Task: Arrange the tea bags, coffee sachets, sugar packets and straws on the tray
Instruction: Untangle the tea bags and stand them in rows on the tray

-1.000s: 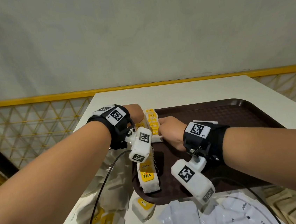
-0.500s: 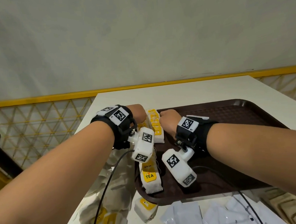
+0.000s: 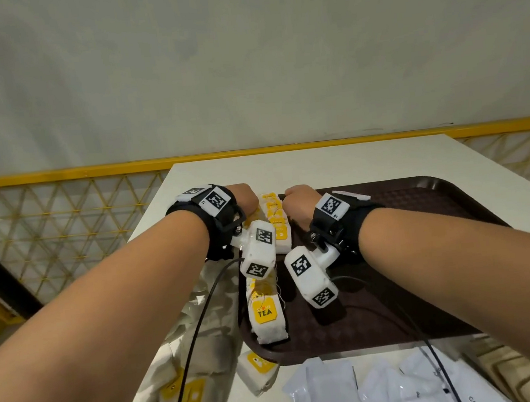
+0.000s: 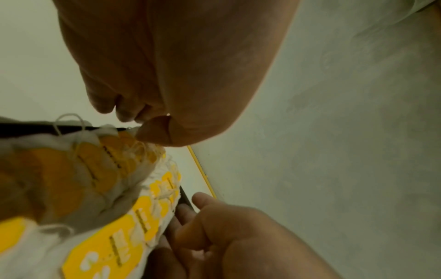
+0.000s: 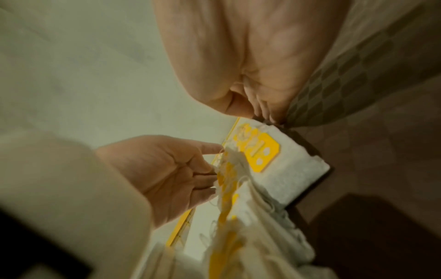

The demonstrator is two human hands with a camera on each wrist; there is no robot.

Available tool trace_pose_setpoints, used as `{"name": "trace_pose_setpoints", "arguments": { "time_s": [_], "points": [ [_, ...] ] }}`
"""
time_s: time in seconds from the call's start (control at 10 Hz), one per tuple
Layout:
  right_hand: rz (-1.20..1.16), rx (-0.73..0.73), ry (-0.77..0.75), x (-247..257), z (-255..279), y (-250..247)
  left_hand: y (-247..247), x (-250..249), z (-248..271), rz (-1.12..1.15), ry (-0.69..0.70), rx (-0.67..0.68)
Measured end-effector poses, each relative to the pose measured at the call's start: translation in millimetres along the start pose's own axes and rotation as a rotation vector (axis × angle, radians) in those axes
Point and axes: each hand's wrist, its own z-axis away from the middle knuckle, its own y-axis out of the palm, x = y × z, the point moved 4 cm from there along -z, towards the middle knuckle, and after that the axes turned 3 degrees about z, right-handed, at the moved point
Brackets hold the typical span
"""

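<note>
A brown tray lies on the white table. Tea bags with yellow tags lie in a row along its left side, the nearest marked TEA. My left hand is at the row's far left side and my right hand at its far right side. In the right wrist view the left hand's fingers touch the tea bags' edges. The right hand's fingertips rest at the far bag's corner on the tray. In the left wrist view the right hand lies loosely bent beside the row.
Loose tea bags lie heaped on the table left of the tray. White coffee sachets and brown packets lie at the near edge. A white strip sits at the tray's far side. A yellow railing runs behind.
My right hand has moved left and farther along the tray, up against the far end of the tea bag row. The left hand has stayed almost in place.
</note>
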Motion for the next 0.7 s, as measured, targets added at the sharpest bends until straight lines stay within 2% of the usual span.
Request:
{"name": "trace_pose_setpoints", "arguments": {
  "time_s": [0.1, 0.2, 0.3, 0.4, 0.5, 0.6, 0.7],
  "points": [
    [0.233, -0.005, -0.077, 11.9, 18.3, -14.9, -21.1, -2.2, 14.3, 0.094, 0.089, -0.008],
    [-0.322, 0.084, -0.025, 28.2, 47.3, -18.4, -71.7, 1.2, 42.2, 0.364, 0.154, 0.0],
    [-0.623, 0.275, -0.102, 49.0, 91.7, -8.2, -111.8, 5.6, 103.7, 0.72, 0.234, 0.054],
    [-0.141, 0.618, -0.37, 63.9, 153.7, 17.9, -138.5, 12.8, 180.4, 0.754, 0.482, 0.009],
    [0.761, 0.625, -0.677, 55.6, 199.9, 47.2, -119.5, 50.7, 224.3, 0.546, 0.441, 0.174],
    [1.134, 0.523, -0.797, 41.2, 216.3, 71.9, -74.0, 103.2, 248.5, -0.017, 0.4, 0.351],
    [1.199, 0.543, -0.667, 31.8, 215.9, 81.1, -23.4, 142.3, 268.3, -0.522, 0.318, 0.481]
  ]
}}
